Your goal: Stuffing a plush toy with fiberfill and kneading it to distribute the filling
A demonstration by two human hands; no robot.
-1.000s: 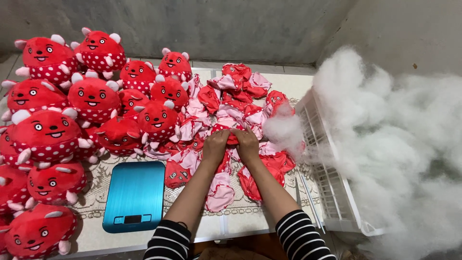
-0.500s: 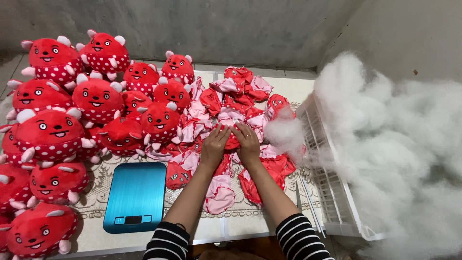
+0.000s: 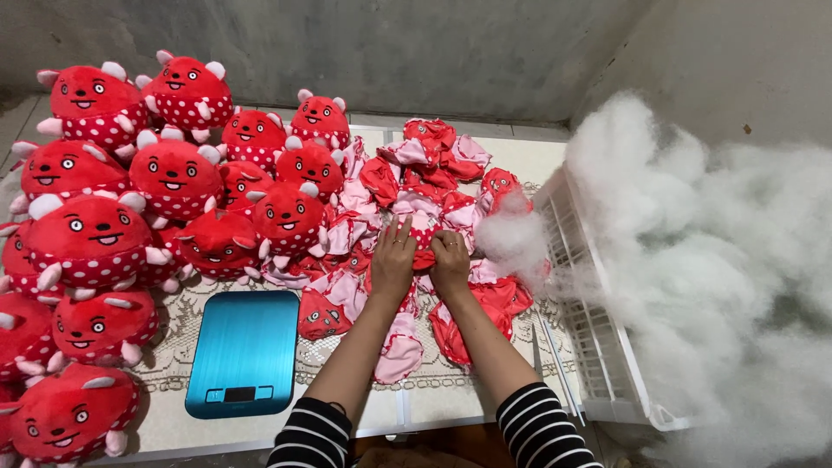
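Both hands on red toy skin (image 3: 422,257): left hand (image 3: 394,260) flat, right hand (image 3: 451,258) pinching it.

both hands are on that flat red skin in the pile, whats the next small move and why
Probably lift that one unstuffed red skin clear of the pile of flat skins. The left hand lies flat on it with fingers spread, the right hand pinches its edge, and it overlaps other skins, so freeing it first seems sensible. Loose white stuffing lies to the right.

scale (image 3: 244,353) left of skins (image 3: 416,217), stuffing (image 3: 719,260) right.
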